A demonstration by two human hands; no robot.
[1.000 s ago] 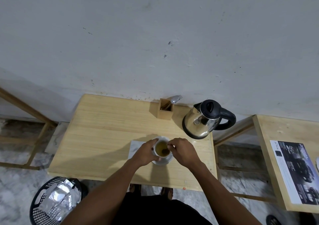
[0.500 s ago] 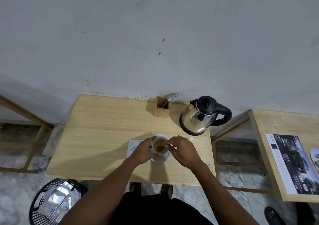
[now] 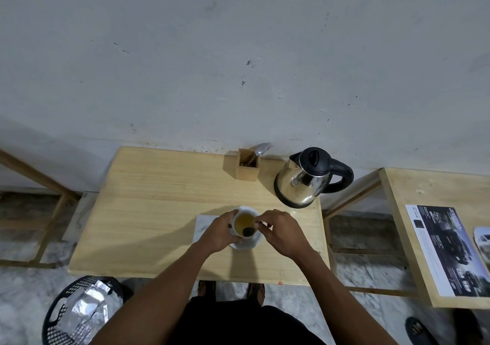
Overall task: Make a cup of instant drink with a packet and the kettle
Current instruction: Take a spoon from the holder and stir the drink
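A white cup (image 3: 246, 209) of yellow-green drink stands on a white saucer (image 3: 248, 244) near the front of the wooden table (image 3: 148, 199). My left hand (image 3: 218, 234) wraps the cup's left side. My right hand (image 3: 281, 232) is at the cup's right rim, its fingertips pinched on something thin, seemingly a tea bag string. A dark lump (image 3: 248, 230), seemingly the tea bag, sits in the drink at the near rim. The steel kettle (image 3: 302, 185) with a black lid and handle stands at the back right, untouched.
A wooden holder (image 3: 246, 171) with a spoon and fork stands against the wall beside the kettle. A white napkin (image 3: 202, 224) lies under the saucer's left side. A black basket (image 3: 59, 315) holding foil packets sits on the floor at left. A second table (image 3: 424, 191) with a leaflet (image 3: 445, 249) stands at right.
The dark lump has shifted inside the cup, from the right side toward the near rim, with my right hand's fingers moving over it. My left hand stays on the cup.
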